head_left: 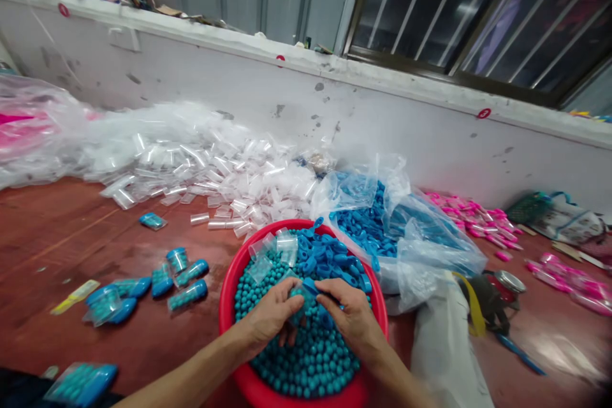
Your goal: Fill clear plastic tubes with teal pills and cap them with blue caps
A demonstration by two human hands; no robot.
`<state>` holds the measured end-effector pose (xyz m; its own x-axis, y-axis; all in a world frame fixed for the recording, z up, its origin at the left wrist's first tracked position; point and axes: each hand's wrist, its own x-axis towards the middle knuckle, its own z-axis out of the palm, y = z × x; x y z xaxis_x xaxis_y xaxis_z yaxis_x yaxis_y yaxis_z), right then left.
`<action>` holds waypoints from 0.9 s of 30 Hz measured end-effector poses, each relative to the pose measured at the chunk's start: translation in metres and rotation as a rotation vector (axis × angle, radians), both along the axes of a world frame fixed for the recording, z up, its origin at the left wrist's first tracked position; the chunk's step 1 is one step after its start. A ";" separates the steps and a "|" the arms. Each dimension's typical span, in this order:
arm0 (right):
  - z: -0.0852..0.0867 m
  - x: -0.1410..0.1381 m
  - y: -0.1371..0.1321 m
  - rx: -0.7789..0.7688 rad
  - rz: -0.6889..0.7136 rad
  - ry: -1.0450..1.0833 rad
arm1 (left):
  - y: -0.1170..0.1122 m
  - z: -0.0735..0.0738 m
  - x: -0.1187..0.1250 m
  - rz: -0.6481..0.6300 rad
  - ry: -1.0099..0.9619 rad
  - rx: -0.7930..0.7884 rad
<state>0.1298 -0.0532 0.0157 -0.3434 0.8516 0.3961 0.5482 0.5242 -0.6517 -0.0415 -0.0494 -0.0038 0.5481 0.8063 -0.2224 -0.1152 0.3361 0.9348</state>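
Observation:
A red basin (228,287) full of small teal beads (306,366) is in front of me, with both my hands over it. My left hand (273,311) is closed around a clear plastic tube (297,296) with teal beads in it, mostly hidden by the fingers. My right hand (351,315) pinches a blue plastic cap (310,285) at the tube's upper end; whether the cap is seated cannot be made out. On the beads lie loose blue caps (332,258) at the back right and a few clear tubes (287,247) at the back left.
Capped bead-filled tubes (189,293) lie on the red-brown table (29,229) at left. A heap of clear tubes (224,166) lines the wall. Behind the basin a plastic bag (440,242) holds more blue caps. Pink pieces (471,217) lie at right, near a white sack (444,344).

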 end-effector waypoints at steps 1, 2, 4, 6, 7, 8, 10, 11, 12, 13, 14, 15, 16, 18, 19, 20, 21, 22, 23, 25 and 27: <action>-0.001 -0.001 0.000 0.043 0.006 -0.022 | 0.000 0.000 0.000 0.009 -0.017 0.002; -0.002 -0.001 0.000 0.081 0.023 -0.047 | -0.001 -0.001 0.000 0.018 -0.033 0.005; -0.004 -0.001 0.001 0.123 0.073 -0.085 | -0.002 -0.001 0.000 0.033 -0.059 0.003; -0.005 0.000 0.001 0.152 0.107 -0.093 | -0.003 -0.001 -0.001 0.037 -0.073 -0.011; -0.005 0.000 0.001 0.169 0.116 -0.096 | -0.003 0.000 -0.001 0.034 -0.078 -0.024; -0.005 0.000 0.001 0.190 0.123 -0.102 | -0.004 0.000 -0.001 0.031 -0.082 -0.038; -0.005 -0.001 0.000 0.240 0.129 -0.130 | -0.005 0.001 0.000 0.042 -0.089 -0.068; -0.005 -0.002 -0.001 0.267 0.129 -0.151 | -0.005 0.001 0.000 0.061 -0.089 -0.081; -0.006 -0.003 -0.002 0.286 0.127 -0.177 | -0.005 0.000 0.001 0.082 -0.087 -0.089; -0.006 -0.005 -0.003 0.296 0.123 -0.203 | -0.006 0.000 0.001 0.100 -0.084 -0.091; -0.006 -0.006 -0.005 0.292 0.119 -0.226 | -0.006 -0.001 0.001 0.113 -0.079 -0.090; -0.005 -0.006 -0.006 0.275 0.120 -0.238 | -0.006 -0.001 0.001 0.119 -0.071 -0.085; -0.005 -0.007 -0.007 0.242 0.128 -0.233 | -0.006 -0.002 0.001 0.120 -0.058 -0.075; -0.002 -0.007 -0.007 0.131 0.119 -0.166 | -0.006 -0.002 0.000 0.111 -0.026 -0.042; 0.001 -0.007 -0.007 0.061 0.094 -0.116 | -0.005 -0.003 0.000 0.102 -0.009 -0.019; 0.003 -0.007 -0.007 -0.017 0.068 -0.070 | -0.005 -0.003 -0.001 0.092 0.007 0.009; 0.006 -0.007 -0.006 -0.093 0.047 -0.035 | -0.005 -0.003 -0.001 0.080 0.023 0.038; 0.008 -0.006 -0.006 -0.157 0.038 -0.014 | -0.005 -0.003 -0.001 0.075 0.038 0.067; 0.009 -0.006 -0.005 -0.200 0.044 -0.006 | -0.005 -0.002 0.000 0.081 0.053 0.094; 0.010 -0.006 -0.005 -0.217 0.079 -0.030 | -0.006 -0.002 0.001 0.128 0.083 0.120; 0.008 -0.005 -0.005 -0.168 0.105 -0.096 | -0.006 -0.001 0.002 0.179 0.101 0.116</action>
<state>0.1251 -0.0577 0.0238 -0.4632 0.8603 0.2128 0.5597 0.4701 -0.6824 -0.0390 -0.0553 -0.0051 0.3741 0.9119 -0.1688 -0.0668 0.2080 0.9758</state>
